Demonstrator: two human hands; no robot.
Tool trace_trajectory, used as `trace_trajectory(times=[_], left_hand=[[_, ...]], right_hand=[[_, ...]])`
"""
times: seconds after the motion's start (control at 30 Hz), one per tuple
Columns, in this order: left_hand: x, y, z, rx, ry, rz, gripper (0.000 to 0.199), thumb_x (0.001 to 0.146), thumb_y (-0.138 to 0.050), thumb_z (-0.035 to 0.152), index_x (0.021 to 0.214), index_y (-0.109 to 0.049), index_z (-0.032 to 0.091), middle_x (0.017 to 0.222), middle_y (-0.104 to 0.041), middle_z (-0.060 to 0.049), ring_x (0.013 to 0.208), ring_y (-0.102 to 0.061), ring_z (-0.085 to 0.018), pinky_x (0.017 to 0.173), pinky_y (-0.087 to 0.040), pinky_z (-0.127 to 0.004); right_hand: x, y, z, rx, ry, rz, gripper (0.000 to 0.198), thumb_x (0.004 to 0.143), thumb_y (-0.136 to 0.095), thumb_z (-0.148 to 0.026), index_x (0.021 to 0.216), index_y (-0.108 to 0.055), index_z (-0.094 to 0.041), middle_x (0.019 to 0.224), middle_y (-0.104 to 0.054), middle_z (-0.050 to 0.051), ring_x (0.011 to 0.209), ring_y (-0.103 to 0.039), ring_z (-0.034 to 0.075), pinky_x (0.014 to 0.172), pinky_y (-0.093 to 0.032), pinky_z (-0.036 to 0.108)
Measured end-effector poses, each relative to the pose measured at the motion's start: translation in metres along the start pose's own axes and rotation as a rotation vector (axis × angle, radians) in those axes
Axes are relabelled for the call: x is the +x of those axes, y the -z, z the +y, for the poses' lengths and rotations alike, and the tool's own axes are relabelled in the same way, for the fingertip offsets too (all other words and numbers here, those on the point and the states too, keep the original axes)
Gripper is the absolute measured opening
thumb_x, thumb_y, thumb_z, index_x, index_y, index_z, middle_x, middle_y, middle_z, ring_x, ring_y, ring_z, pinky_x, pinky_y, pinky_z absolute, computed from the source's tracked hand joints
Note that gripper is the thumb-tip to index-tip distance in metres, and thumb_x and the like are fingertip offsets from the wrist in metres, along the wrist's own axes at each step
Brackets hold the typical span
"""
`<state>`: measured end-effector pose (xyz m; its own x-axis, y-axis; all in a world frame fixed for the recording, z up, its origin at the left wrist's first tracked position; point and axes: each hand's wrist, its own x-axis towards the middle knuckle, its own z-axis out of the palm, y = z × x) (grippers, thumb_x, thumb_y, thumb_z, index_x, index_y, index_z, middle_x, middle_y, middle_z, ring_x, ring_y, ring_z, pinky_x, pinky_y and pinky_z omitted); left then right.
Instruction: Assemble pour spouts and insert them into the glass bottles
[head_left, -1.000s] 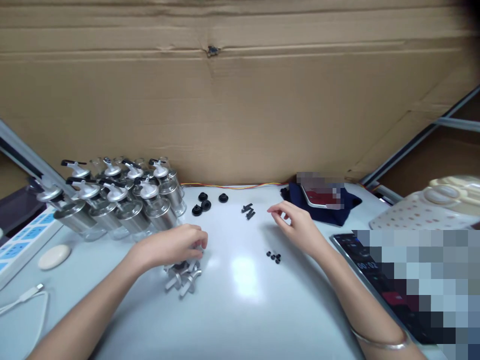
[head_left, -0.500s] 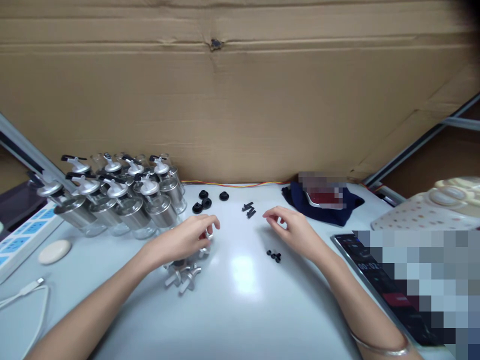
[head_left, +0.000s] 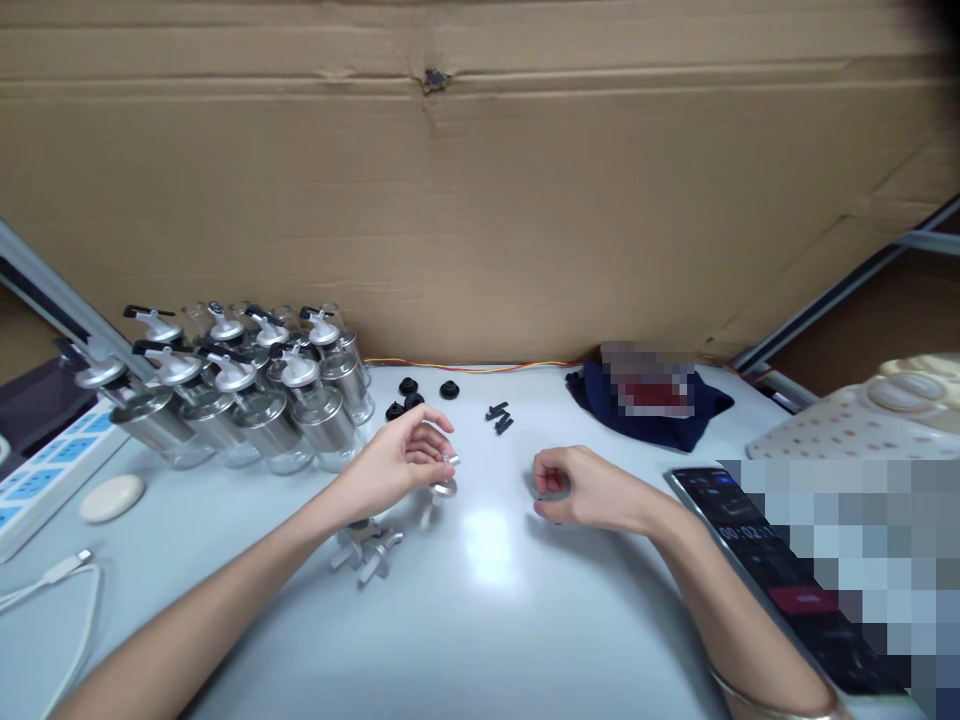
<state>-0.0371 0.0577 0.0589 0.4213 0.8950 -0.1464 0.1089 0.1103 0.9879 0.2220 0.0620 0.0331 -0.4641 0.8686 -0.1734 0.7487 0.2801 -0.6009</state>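
My left hand pinches a silver pour spout by its upper end, just above the table. Below that hand lie a few more silver pour spouts, partly covered by it. My right hand is low over the place of the small black pieces, its fingers curled in toward the thumb. It hides nearly all of those pieces, and what its fingertips hold, if anything, cannot be made out. Short black levers lie between and beyond the hands. Round black stoppers rest farther back, one partly behind my left hand.
Glass and steel bottles with pour spouts crowd the left back. A power strip, an oval white object and a white cable lie left. A dark blue cloth, a phone and a dotted bag are right.
My left hand has lifted a silver pour spout from the group and moved slightly right. My right hand has come down over the small black pieces, with its fingers curling in.
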Motion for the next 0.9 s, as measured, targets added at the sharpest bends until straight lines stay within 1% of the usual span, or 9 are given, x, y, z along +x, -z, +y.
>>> trace_trajectory(times=[0.17, 0.3, 0.37, 0.43, 0.5, 0.57, 0.67, 0.77, 0.9], left_hand=[[-0.003, -0.004, 0.006, -0.006, 0.004, 0.039, 0.034, 0.066, -0.069, 0.014, 0.092, -0.047, 0.019, 0.08, -0.059, 0.002, 0.068, -0.057, -0.01, 0.068, -0.046, -0.029], [-0.003, -0.006, 0.004, -0.033, -0.012, 0.029, 0.031, 0.069, -0.068, 0.014, 0.092, -0.048, 0.018, 0.082, -0.058, 0.002, 0.07, -0.057, -0.01, 0.069, -0.045, -0.028], [-0.004, -0.007, 0.002, -0.05, -0.017, 0.012, 0.031, 0.071, -0.068, 0.015, 0.094, -0.048, 0.018, 0.084, -0.058, 0.002, 0.073, -0.058, -0.011, 0.07, -0.045, -0.028], [-0.004, -0.008, 0.001, -0.064, -0.017, 0.002, 0.032, 0.072, -0.068, 0.017, 0.095, -0.047, 0.019, 0.085, -0.058, 0.001, 0.078, -0.06, -0.013, 0.072, -0.046, -0.029], [-0.005, -0.011, 0.001, -0.07, -0.018, 0.002, 0.033, 0.072, -0.068, 0.018, 0.096, -0.046, 0.02, 0.086, -0.058, 0.0, 0.083, -0.062, -0.016, 0.071, -0.046, -0.03], [-0.007, -0.013, 0.002, -0.073, -0.024, 0.004, 0.033, 0.072, -0.068, 0.019, 0.096, -0.045, 0.02, 0.087, -0.058, 0.0, 0.084, -0.063, -0.017, 0.071, -0.046, -0.03], [-0.009, -0.015, 0.004, -0.061, -0.026, -0.018, 0.031, 0.075, -0.066, 0.021, 0.096, -0.044, 0.02, 0.088, -0.057, 0.0, 0.079, -0.064, -0.016, 0.069, -0.045, -0.03], [-0.01, -0.015, 0.006, -0.034, -0.026, -0.029, 0.029, 0.075, -0.065, 0.02, 0.096, -0.044, 0.02, 0.087, -0.057, 0.001, 0.074, -0.063, -0.014, 0.068, -0.044, -0.03], [-0.011, -0.016, 0.008, -0.016, -0.027, -0.009, 0.032, 0.072, -0.065, 0.018, 0.096, -0.045, 0.02, 0.084, -0.058, 0.001, 0.074, -0.059, -0.014, 0.07, -0.044, -0.031]], right_hand=[[0.0, -0.005, 0.004, -0.034, 0.096, 0.039, 0.009, 0.059, -0.055, -0.01, 0.058, -0.056, -0.02, 0.059, -0.054, -0.002, 0.052, -0.044, 0.012, 0.049, -0.037, 0.024], [0.003, -0.004, 0.002, 0.04, 0.132, 0.117, 0.012, 0.062, -0.053, -0.01, 0.064, -0.06, -0.02, 0.067, -0.062, 0.001, 0.06, -0.054, 0.015, 0.056, -0.044, 0.026], [0.003, -0.005, -0.005, 0.177, 0.136, 0.174, 0.009, 0.066, -0.053, -0.012, 0.066, -0.057, -0.02, 0.074, -0.066, 0.003, 0.068, -0.059, 0.016, 0.062, -0.047, 0.028], [0.003, -0.007, -0.014, 0.383, 0.144, 0.215, 0.008, 0.068, -0.055, -0.014, 0.065, -0.051, -0.02, 0.078, -0.069, 0.004, 0.071, -0.063, 0.017, 0.066, -0.05, 0.03], [0.004, -0.011, -0.022, 0.564, 0.17, 0.247, 0.014, 0.07, -0.058, -0.018, 0.065, -0.045, -0.021, 0.076, -0.07, 0.005, 0.069, -0.065, 0.017, 0.066, -0.051, 0.03], [0.005, -0.016, -0.029, 0.641, 0.204, 0.293, 0.015, 0.071, -0.062, -0.021, 0.067, -0.048, -0.021, 0.071, -0.068, 0.003, 0.066, -0.064, 0.016, 0.064, -0.051, 0.03], [0.008, -0.025, -0.033, 0.602, 0.216, 0.416, 0.009, 0.075, -0.064, -0.027, 0.074, -0.059, -0.019, 0.068, -0.064, 0.001, 0.063, -0.061, 0.015, 0.063, -0.05, 0.029], [0.01, -0.031, -0.035, 0.507, 0.219, 0.542, 0.011, 0.08, -0.061, -0.027, 0.082, -0.067, -0.019, 0.073, -0.066, 0.003, 0.067, -0.06, 0.016, 0.063, -0.048, 0.029], [0.009, -0.037, -0.037, 0.528, 0.293, 0.586, 0.017, 0.085, -0.056, -0.023, 0.092, -0.072, -0.022, 0.077, -0.067, 0.004, 0.07, -0.062, 0.017, 0.064, -0.049, 0.03]])
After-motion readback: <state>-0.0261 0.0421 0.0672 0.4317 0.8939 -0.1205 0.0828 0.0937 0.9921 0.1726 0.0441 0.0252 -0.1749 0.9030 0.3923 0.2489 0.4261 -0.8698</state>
